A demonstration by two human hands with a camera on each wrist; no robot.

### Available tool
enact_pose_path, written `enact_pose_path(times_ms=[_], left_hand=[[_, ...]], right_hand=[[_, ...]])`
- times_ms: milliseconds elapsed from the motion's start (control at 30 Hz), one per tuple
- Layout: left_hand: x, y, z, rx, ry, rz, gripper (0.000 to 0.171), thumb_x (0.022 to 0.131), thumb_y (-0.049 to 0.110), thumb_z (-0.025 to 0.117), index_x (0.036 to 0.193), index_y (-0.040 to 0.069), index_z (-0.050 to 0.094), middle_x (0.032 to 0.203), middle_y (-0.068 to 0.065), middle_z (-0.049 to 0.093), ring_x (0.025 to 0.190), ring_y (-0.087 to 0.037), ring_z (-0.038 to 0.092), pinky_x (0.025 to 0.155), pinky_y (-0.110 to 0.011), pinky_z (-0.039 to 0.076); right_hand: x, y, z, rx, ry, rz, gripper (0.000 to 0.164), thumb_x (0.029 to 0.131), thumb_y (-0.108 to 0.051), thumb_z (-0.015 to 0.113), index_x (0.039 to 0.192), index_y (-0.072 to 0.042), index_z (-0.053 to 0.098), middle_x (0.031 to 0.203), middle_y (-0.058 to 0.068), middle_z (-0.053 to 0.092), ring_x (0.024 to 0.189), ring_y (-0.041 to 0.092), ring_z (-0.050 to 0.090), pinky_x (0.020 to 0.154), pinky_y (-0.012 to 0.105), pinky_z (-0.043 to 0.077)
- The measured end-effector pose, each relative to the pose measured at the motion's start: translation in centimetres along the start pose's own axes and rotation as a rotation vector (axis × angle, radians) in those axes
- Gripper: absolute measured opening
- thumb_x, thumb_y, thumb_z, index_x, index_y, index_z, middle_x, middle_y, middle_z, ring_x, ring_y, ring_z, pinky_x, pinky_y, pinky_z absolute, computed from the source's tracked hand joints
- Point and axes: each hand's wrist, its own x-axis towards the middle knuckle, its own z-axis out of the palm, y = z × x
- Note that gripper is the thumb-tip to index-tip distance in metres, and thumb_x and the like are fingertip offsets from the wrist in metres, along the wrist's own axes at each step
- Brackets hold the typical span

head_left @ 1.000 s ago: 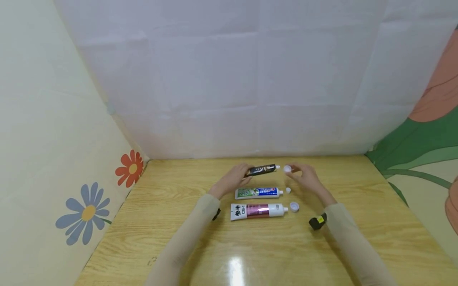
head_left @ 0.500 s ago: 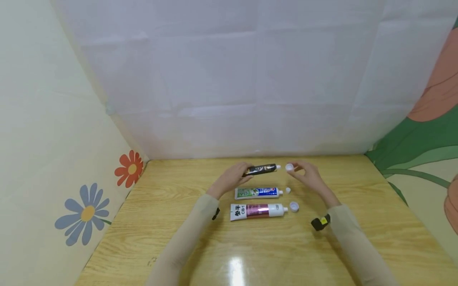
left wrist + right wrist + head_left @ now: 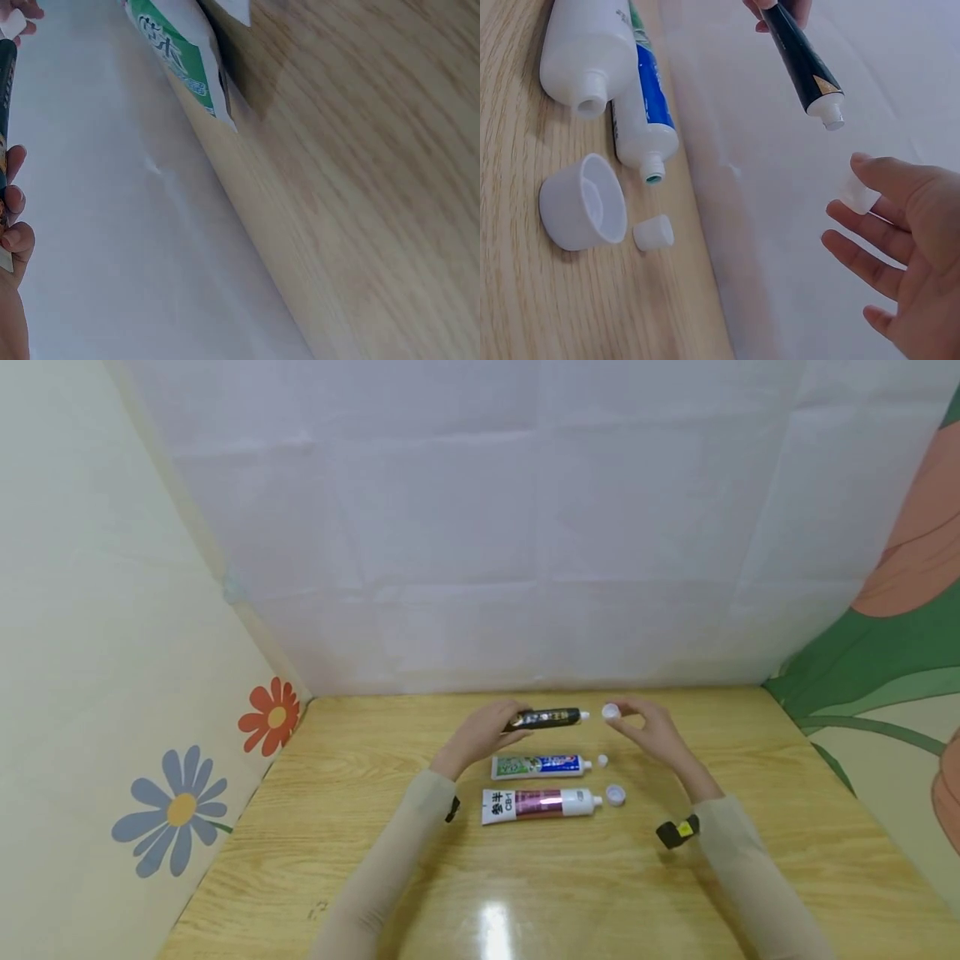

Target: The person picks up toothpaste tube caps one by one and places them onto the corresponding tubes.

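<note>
A black toothpaste tube (image 3: 551,718) is gripped at its tail end by my left hand (image 3: 483,735), its bare white nozzle pointing right. My right hand (image 3: 651,729) pinches a white cap (image 3: 859,196) between thumb and fingertips, a short gap away from that nozzle. Both are held up off the table. Nearer to me lies a green-and-blue toothpaste tube (image 3: 537,766), uncapped, with its small white cap (image 3: 654,233) just off the nozzle. In front of it is a white-and-purple toothpaste tube (image 3: 537,803), also open, with a wider white cap (image 3: 583,202) by its nozzle.
The wooden table (image 3: 300,827) runs back to a white sheet (image 3: 450,568) hanging behind it. Flower-painted panels stand on the left (image 3: 90,693) and right. A black wrist camera (image 3: 677,832) hangs by my right forearm.
My right hand has drawn the cap slightly to the right, widening the gap from the nozzle. The black tube has tilted a little more level in my left hand. The two lying tubes stay put.
</note>
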Motion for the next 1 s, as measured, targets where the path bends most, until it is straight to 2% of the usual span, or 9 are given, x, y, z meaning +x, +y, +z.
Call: enact_pose_path(times_ms=[167, 433, 600, 833, 1000], left_hand=[[-0.1, 0.1, -0.4, 0.026, 0.037, 0.033, 0.047, 0.089, 0.039, 0.058, 0.124, 0.008, 0.052, 0.112, -0.002, 0.062, 0.097, -0.012, 0.059, 0.092, -0.026, 0.048], [-0.2, 0.0, -0.8, 0.047, 0.162, 0.150, 0.046, 0.087, 0.037, 0.062, 0.121, 0.006, 0.055, 0.108, -0.002, 0.064, 0.090, -0.010, 0.059, 0.088, -0.021, 0.049], [-0.3, 0.2, -1.3, 0.055, 0.220, 0.203, 0.046, 0.086, 0.038, 0.062, 0.119, 0.006, 0.057, 0.108, -0.003, 0.064, 0.091, -0.010, 0.060, 0.090, -0.021, 0.048], [-0.5, 0.8, -1.9, 0.082, 0.284, 0.240, 0.046, 0.084, 0.039, 0.065, 0.116, 0.005, 0.059, 0.106, -0.003, 0.065, 0.091, -0.012, 0.061, 0.088, -0.021, 0.049], [-0.7, 1.2, -2.3, 0.104, 0.315, 0.245, 0.045, 0.084, 0.040, 0.064, 0.115, 0.007, 0.060, 0.103, -0.002, 0.066, 0.086, -0.009, 0.060, 0.084, -0.020, 0.050]], right_hand=[[-0.1, -0.3, -0.2, -0.007, 0.002, -0.025, 0.045, 0.089, -0.034, 0.060, 0.124, -0.006, 0.056, 0.115, 0.016, 0.062, 0.104, 0.032, 0.055, 0.091, 0.054, 0.043], [-0.3, -0.9, -0.5, -0.008, 0.015, -0.065, 0.042, 0.089, -0.031, 0.062, 0.123, -0.007, 0.057, 0.109, 0.012, 0.063, 0.098, 0.028, 0.056, 0.087, 0.051, 0.045], [-0.5, -1.5, -0.6, -0.006, 0.028, -0.116, 0.039, 0.088, -0.027, 0.063, 0.122, -0.008, 0.058, 0.107, 0.010, 0.063, 0.094, 0.024, 0.057, 0.085, 0.048, 0.047], [-0.9, -2.1, -0.7, -0.023, 0.061, -0.198, 0.036, 0.086, -0.020, 0.066, 0.119, -0.009, 0.060, 0.101, 0.007, 0.063, 0.089, 0.018, 0.056, 0.081, 0.039, 0.047], [-1.2, -2.6, -1.0, -0.019, 0.066, -0.222, 0.035, 0.086, -0.019, 0.067, 0.119, -0.009, 0.060, 0.098, 0.004, 0.062, 0.088, 0.016, 0.054, 0.080, 0.037, 0.046]])
